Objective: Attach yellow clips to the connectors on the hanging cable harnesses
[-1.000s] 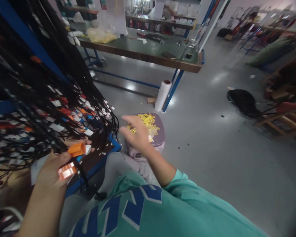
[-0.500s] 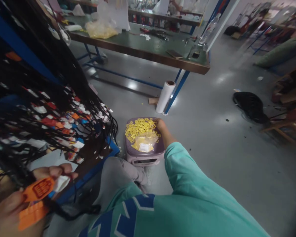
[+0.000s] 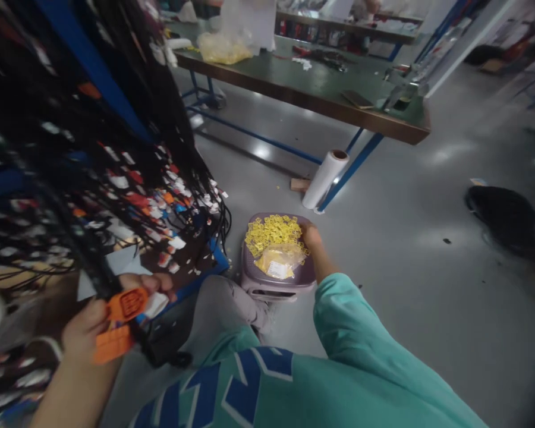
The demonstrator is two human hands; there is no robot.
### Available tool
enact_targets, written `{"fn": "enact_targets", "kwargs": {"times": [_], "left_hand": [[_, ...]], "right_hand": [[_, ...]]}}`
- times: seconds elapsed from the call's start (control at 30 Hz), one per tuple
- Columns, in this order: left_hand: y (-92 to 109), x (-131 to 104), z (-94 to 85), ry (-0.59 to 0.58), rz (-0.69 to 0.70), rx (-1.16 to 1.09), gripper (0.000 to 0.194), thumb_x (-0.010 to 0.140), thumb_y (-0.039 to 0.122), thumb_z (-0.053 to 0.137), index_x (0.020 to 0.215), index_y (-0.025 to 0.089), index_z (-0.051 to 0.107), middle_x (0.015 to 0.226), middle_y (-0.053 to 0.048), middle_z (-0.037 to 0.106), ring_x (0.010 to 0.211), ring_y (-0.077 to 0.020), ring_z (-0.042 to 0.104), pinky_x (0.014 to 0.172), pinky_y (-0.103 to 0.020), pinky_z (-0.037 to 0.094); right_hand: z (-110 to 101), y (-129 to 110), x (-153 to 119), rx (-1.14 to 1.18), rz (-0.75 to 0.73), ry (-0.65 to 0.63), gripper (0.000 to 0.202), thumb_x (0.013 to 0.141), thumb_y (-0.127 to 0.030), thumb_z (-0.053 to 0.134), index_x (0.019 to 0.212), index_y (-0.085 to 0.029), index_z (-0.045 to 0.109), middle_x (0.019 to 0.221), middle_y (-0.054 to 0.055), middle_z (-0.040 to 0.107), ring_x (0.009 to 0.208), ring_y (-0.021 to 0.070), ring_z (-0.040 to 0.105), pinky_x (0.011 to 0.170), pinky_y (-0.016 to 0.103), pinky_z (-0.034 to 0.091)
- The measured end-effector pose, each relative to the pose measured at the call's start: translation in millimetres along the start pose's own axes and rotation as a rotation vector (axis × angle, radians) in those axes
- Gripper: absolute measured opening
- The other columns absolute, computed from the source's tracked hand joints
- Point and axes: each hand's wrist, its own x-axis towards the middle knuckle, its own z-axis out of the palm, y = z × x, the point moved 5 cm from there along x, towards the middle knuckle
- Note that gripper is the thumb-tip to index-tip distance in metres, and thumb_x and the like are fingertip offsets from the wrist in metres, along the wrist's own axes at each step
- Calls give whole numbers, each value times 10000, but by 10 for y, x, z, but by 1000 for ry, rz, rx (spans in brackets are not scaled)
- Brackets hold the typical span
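My left hand [image 3: 87, 327] is closed around a black cable harness [image 3: 145, 348]. Two orange connectors [image 3: 127, 303] and a white connector [image 3: 156, 304] show between the thumb and fingers. On the right edge of a purple plastic stool [image 3: 249, 267] rests my right hand [image 3: 311, 235], beside a pile of small yellow plastic pieces [image 3: 274, 230]. Its fingertips are blurred and partly hidden, so I cannot make out whether they hold a piece or the rim. A clear bag [image 3: 280, 261] with a white label and yellow contents lies on the stool in front of the pile.
To the left hang dense black cables [image 3: 173, 119] with white, red and orange connectors, over a blue-edged rack [image 3: 220, 258]. A green-topped workbench [image 3: 289, 74] stands ahead, with a white roll [image 3: 325, 178] by its leg. A black object [image 3: 502, 211] lies on the floor at right.
The view has swung left, so the stool and bench sit further right in it. My left hand with the harness is higher and further right in view. My right hand stays at the stool.
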Motion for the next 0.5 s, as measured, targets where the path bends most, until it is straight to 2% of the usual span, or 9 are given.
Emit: {"fn": "enact_targets", "kwargs": {"times": [0.07,0.13,0.23,0.3,0.4,0.47,0.5], "left_hand": [[97,-102,220,-3,86,-1,356,491,534,767,620,209,700,675,-42,666,691,-216,608,601,-336,559],[118,-149,360,-36,92,-14,364,513,517,782,634,182,704,646,-56,655,650,-208,613,620,-337,547],[93,-165,433,-84,68,-59,407,528,505,795,680,140,697,690,-83,667,669,-212,627,624,-318,522],[70,-171,442,-99,50,-102,417,530,495,802,670,121,680,682,-84,659,706,-231,639,678,-336,519],[54,-192,456,-129,43,-138,457,515,515,805,636,100,659,656,-97,645,703,-251,637,688,-364,520],[54,-210,453,-152,39,-158,467,514,515,808,644,90,664,646,-101,639,681,-241,630,659,-356,521],[55,-220,447,-166,32,-169,466,514,507,811,654,85,672,641,-98,636,668,-229,625,640,-342,521]], "right_hand": [[-81,1,-107,63,24,61,214,741,-178,510,818,-108,697,996,146,693,1019,218,593,942,306,416],[-182,-28,-223,152,53,147,223,743,-220,501,807,-99,677,927,157,697,1004,240,606,926,340,436],[-270,-188,-401,341,74,226,271,758,-306,488,840,-105,649,798,123,686,912,239,641,832,355,503],[-276,-413,-563,468,59,228,277,749,-340,512,868,-120,632,764,86,674,826,201,658,781,334,534],[-257,-948,-978,716,-20,131,293,657,-362,653,869,-160,636,765,33,672,728,137,662,756,292,556],[-235,-1436,-1374,1014,-118,-84,358,548,-321,772,859,-180,668,758,21,680,702,130,663,745,293,563],[-239,-1690,-1595,1064,-162,-192,344,532,-308,796,836,-193,682,718,10,678,666,128,659,711,289,566]]}}
